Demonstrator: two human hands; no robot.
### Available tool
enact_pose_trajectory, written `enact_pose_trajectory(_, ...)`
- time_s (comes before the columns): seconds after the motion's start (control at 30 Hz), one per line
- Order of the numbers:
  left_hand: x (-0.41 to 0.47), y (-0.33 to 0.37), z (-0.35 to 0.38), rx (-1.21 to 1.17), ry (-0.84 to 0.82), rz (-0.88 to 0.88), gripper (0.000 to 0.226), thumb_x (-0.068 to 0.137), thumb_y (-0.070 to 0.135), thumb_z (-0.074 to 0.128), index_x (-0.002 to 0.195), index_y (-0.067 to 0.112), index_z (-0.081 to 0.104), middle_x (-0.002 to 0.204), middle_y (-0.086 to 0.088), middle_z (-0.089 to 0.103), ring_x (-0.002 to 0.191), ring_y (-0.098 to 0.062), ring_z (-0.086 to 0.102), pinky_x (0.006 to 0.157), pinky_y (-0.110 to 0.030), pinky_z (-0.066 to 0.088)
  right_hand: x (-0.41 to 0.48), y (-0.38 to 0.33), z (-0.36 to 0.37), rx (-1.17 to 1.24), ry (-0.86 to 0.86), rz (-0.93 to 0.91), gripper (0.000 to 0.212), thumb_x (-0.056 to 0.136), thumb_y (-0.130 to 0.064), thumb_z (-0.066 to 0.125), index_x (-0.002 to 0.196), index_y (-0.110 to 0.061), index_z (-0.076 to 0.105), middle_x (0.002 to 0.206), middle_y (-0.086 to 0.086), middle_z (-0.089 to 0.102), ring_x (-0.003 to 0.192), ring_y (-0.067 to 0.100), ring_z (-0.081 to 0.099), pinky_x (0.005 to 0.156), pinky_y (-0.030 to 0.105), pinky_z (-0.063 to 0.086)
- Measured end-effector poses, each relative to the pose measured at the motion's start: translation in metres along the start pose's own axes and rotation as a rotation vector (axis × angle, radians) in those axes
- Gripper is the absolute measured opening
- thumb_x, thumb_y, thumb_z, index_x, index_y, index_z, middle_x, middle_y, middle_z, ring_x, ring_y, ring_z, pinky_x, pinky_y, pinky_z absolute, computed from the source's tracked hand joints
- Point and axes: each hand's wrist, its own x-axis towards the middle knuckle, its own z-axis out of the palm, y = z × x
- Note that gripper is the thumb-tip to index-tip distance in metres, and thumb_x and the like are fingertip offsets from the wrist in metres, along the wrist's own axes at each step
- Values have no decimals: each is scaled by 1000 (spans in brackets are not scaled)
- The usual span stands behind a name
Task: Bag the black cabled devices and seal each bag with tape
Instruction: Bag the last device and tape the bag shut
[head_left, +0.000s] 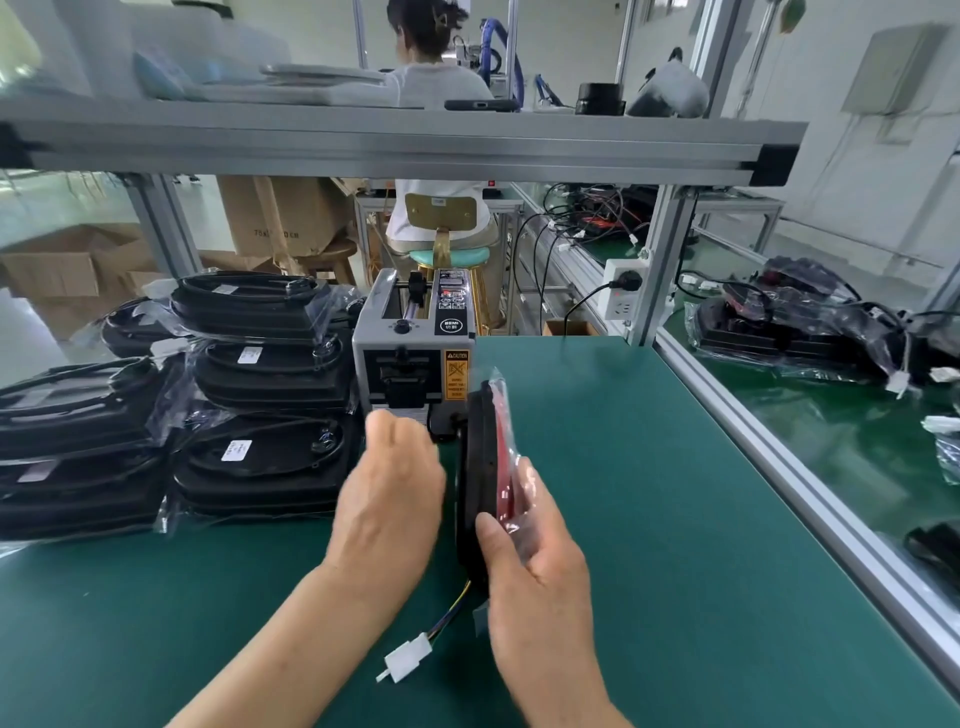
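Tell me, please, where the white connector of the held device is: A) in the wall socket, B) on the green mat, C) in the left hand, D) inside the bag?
B: the white connector lies on the green mat, below the device that the right hand holds on edge.

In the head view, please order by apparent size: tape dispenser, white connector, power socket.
1. tape dispenser
2. power socket and white connector: alike in size; the connector is nearer, so unranked.

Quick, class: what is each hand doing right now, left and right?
Left hand: at the grey tape dispenser; grip cannot be told.
Right hand: holding the black cabled device in its clear plastic bag.
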Motion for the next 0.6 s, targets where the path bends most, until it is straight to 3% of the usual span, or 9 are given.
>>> enact_pose_trajectory(0.1, 0, -20, -1, -241, 0, -170, 8, 93, -1, 51, 86, 0, 55, 96, -19, 56, 77, -37, 55, 62, -41, 43, -1, -1, -6, -46, 22, 1, 58, 99, -9, 58, 148, -37, 43, 132, -18, 64, 123, -1, 58, 113, 37, 41)
enact_pose_trajectory(0.17, -4, -25, -6, -346, -46, -302, 16, 97, 15, 43, 83, 10, 46, 90, -6, 56, 74, -24, 61, 65, -41, 49, 0, -3, -8, -47, 23, 18, 58, 99, -10, 57, 149, -36, 42, 136, -18, 62, 127, -1, 55, 115, 37, 39)
enact_pose_trajectory(0.23, -6, -27, -8, -403, -106, -365, 25, 97, 27, 39, 78, 11, 43, 79, -5, 59, 64, -13, 59, 61, -36, 48, -1, -4, -8, -46, 22, 19, 58, 99, -9, 57, 149, -36, 41, 140, -16, 59, 130, 0, 53, 116, 37, 37)
enact_pose_trajectory(0.27, -7, -29, -10, -383, -128, -377, 30, 96, 30, 39, 76, 8, 42, 73, -9, 59, 61, -15, 55, 58, -37, 45, -1, -4, -7, -40, 25, 21, 59, 99, -8, 57, 149, -35, 42, 139, -15, 60, 129, -1, 53, 116, 36, 37)
enact_pose_trajectory(0.37, -5, -38, -10, -325, -152, -367, 44, 95, 37, 52, 66, 7, 38, 67, -14, 56, 56, -21, 44, 55, -43, 46, -1, -6, -7, -30, 26, 19, 60, 98, -3, 57, 148, -32, 43, 136, -15, 62, 126, -3, 56, 116, 34, 38)
enact_pose_trajectory(0.43, -2, -45, -6, -366, -161, -355, 46, 86, 31, 70, 59, 12, 39, 62, -4, 51, 52, -12, 43, 50, -32, 42, -2, -7, -8, -35, 26, 17, 60, 97, -2, 57, 147, -33, 44, 136, -15, 62, 125, -3, 56, 115, 31, 39)
enact_pose_trajectory(0.5, 2, -51, -1, -479, -204, -379, 37, 75, 18, 82, 61, 18, 48, 57, 5, 55, 45, -5, 44, 42, -18, 35, -2, -8, -10, -30, 25, 21, 60, 97, -3, 58, 145, -36, 45, 134, -15, 64, 122, -3, 58, 112, 26, 40)
enact_pose_trajectory(0.6, 13, -55, 10, -644, -284, -461, 20, 76, 22, 83, 70, 22, 63, 58, 3, 64, 44, -7, 56, 42, -21, 42, -2, -8, -11, -26, 16, 23, 61, 97, -2, 58, 145, -36, 45, 129, -15, 67, 117, -4, 61, 103, 14, 45)
